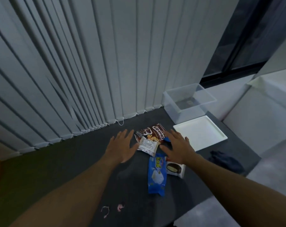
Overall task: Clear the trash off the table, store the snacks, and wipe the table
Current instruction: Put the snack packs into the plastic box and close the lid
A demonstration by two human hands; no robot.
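Grip loose: left hand [122, 145], right hand [177, 147] flanking cereal packet [153, 135]

Setting: indoor room, most likely an office. Evidence: pale vertical blinds [89, 63] across the far side, joined at the foot by a bead chain [122, 122]; dark-framed window [247, 46] at right; dark table [83, 161] set against the blinds; plain white partition walls [253, 128] at right.
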